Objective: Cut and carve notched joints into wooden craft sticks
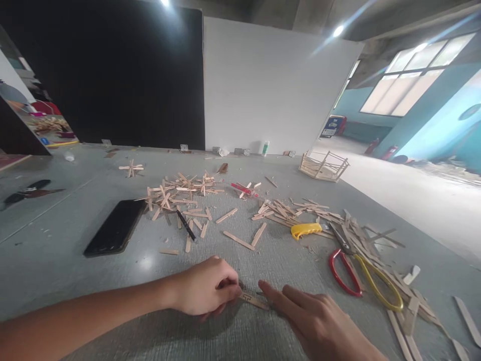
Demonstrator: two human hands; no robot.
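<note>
At the near side of the table, my left hand (212, 288) is closed, thumb and fingers pinching one end of a wooden craft stick (255, 301). Dark angular line markings show on the stick's bare face. My right hand (308, 313) lies low over the table with fingers stretched out, its fingertips by the stick's other end. Whether they touch the stick is unclear. A thin dark sliver beside the right index fingertip is too small to name. Just beyond the hands, two craft sticks (240, 240) lie end to end at an angle.
A phone (114, 228) and black pen (186, 225) lie left. Loose sticks (188, 188) are heaped behind. To the right are a yellow utility knife (306, 230), scissors with red and yellow handles (345, 273) and more sticks. A stick frame (323, 168) stands near the table's far right edge.
</note>
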